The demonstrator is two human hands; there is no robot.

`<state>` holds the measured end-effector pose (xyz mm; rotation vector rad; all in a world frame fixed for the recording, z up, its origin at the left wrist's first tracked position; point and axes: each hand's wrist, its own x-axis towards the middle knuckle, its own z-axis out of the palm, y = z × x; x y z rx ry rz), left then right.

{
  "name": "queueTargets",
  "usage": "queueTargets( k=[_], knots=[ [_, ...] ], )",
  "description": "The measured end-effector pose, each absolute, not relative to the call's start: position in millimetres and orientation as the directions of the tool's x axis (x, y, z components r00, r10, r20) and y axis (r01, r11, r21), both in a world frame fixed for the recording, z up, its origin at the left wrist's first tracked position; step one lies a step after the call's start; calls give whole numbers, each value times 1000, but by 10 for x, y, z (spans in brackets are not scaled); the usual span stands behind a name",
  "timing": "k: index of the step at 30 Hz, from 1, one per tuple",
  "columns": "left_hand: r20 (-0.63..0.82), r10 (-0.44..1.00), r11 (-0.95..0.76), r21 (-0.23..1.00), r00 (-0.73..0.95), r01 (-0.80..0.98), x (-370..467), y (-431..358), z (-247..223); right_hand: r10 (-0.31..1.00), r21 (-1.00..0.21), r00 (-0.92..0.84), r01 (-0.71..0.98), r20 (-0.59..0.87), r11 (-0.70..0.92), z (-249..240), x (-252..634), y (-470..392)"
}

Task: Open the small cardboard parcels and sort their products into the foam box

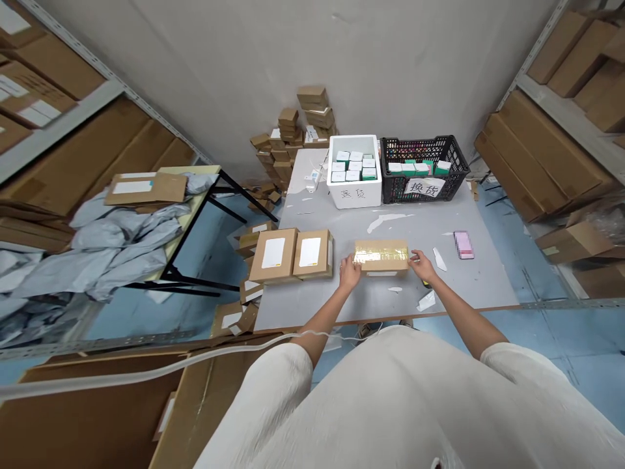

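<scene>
A closed brown box (381,265) with shiny yellowish tape across its top lies on the grey table (303,306). At its left end is my left hand (349,271), fingers bent against the box. My right hand (420,266) touches the opposite end near the top corner, thumb and fingers close to the tape edge. Whether either hand pinches the tape is too small to tell. Two brown boxes with white labels, one (312,253) beside the other (274,255), sit left of my left hand. A yellow and black item (426,284) lies partly hidden below my right hand.
At the table's back are a white foam bin (355,194) and a black crate (424,189) holding small boxes. A pink phone (463,245) and paper scraps (439,259) lie right. A white cable (195,361) crosses low at left. Shelves flank both sides.
</scene>
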<state>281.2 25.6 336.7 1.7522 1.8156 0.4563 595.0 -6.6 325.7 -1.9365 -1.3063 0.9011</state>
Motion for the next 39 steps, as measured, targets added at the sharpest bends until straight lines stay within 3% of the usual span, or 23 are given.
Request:
queueTargets(
  k=[3,8,18,25,31,39],
  knots=[
    [-86,996,18,532,32,846,2904,153,3488,926,-764,325,544,-189,-347,3238,6168,-115],
    [-6,960,-244,479,281,844,3144,22,3613,896,-644,370,628,-246,-436,3072,6489,-190],
    [-126,891,-363,378,436,851,3285,-112,3553,842,-346,354,793,-407,-501,2534,6636,-163],
    [-219,868,-376,299,446,877,3310,-66,3456,880,-254,298,879,-370,-404,2324,6630,-150],
    [-212,859,-399,294,466,869,3273,-51,3409,872,-314,336,836,-356,-450,2373,6655,-115],
    [-173,851,-440,276,495,854,3203,-46,3374,822,-634,518,560,-234,-534,2855,6830,86]
  ],
)
